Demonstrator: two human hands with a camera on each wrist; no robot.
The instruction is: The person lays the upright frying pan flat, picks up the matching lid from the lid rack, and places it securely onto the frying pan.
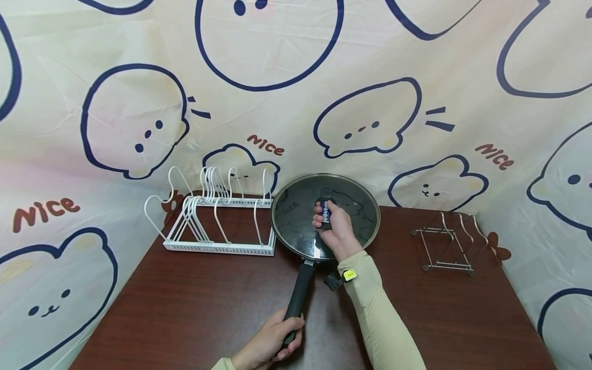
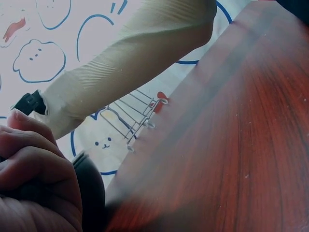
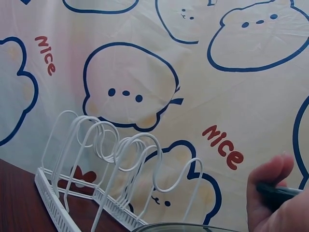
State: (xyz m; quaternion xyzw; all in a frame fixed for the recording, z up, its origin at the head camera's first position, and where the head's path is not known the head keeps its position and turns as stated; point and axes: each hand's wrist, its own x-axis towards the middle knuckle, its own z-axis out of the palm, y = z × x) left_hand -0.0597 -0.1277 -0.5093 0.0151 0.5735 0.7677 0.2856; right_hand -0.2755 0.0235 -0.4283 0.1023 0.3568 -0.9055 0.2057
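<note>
A dark frying pan covered by a glass lid (image 1: 300, 216) is at the middle of the table. My left hand (image 1: 273, 339) grips the pan's black handle (image 1: 300, 290) near its end, below the pan in the head view. My right hand (image 1: 339, 228) holds the lid's black knob (image 1: 326, 213), which carries a blue label. In the left wrist view, curled fingers (image 2: 38, 169) wrap the handle and the dark side of the pan (image 2: 91, 191) shows beyond them. The right wrist view catches the thumb (image 3: 270, 171) over the knob and a sliver of lid rim (image 3: 183, 227).
Left of the pan stands a white rack (image 1: 219, 247) with several upright loops, its right end close to the pan's rim. A small metal wire rack (image 1: 446, 264) sits at the table's right. Behind the brown table (image 1: 185, 308) hangs a cloth (image 1: 296, 118) with cartoon faces.
</note>
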